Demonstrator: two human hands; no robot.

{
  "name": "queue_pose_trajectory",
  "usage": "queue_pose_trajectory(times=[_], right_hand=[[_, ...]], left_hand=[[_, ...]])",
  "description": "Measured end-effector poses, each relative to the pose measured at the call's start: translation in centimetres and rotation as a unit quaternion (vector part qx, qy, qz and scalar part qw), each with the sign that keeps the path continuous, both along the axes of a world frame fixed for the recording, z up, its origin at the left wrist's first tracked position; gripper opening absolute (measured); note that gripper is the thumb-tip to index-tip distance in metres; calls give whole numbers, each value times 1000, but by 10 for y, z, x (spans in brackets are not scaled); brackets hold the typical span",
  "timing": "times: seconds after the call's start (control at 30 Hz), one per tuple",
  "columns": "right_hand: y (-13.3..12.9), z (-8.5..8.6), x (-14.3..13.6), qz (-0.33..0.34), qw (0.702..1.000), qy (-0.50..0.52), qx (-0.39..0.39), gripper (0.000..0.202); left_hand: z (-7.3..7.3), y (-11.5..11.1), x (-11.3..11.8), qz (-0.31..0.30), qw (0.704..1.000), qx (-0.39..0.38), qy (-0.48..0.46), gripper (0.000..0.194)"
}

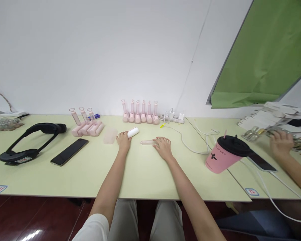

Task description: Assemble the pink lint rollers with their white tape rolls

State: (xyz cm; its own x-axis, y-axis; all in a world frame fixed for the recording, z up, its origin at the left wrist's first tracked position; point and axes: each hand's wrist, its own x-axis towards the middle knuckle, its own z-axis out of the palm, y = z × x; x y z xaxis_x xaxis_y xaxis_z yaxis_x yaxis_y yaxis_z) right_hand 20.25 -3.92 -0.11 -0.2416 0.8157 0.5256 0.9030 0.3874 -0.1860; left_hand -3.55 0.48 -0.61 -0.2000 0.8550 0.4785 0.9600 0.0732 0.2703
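My left hand [123, 140] rests on the pale green table [95, 174] with its fingers on a small white cylinder [133, 132] lying on its side. My right hand [163, 146] lies palm down beside it, its fingertips on a clear pinkish tube [147, 142] that lies flat. A translucent piece [110, 136] sits just left of my left hand. Behind my hands stands a row of several pink handle-shaped pieces [140, 113] with heart tops. A second group of three pink pieces [86, 124] lies further left.
A black phone [69, 151] and a black headset [31, 140] lie at the left. A pink lidded cup [225, 154], a white power strip [174, 117] and white cables [190, 145] are on the right. Another person's hand [281, 144] works at the far right by packets.
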Motion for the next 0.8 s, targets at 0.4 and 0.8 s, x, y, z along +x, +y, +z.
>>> queue_pose_trajectory(times=[0.4, 0.8], right_hand=[[8, 0, 14, -145, 975, 163, 40, 29], [13, 2, -8, 100, 846, 515, -95, 48]], left_hand=[[12, 3, 17, -108, 947, 52, -297, 42], [32, -37, 71, -359, 901, -20, -243, 53]])
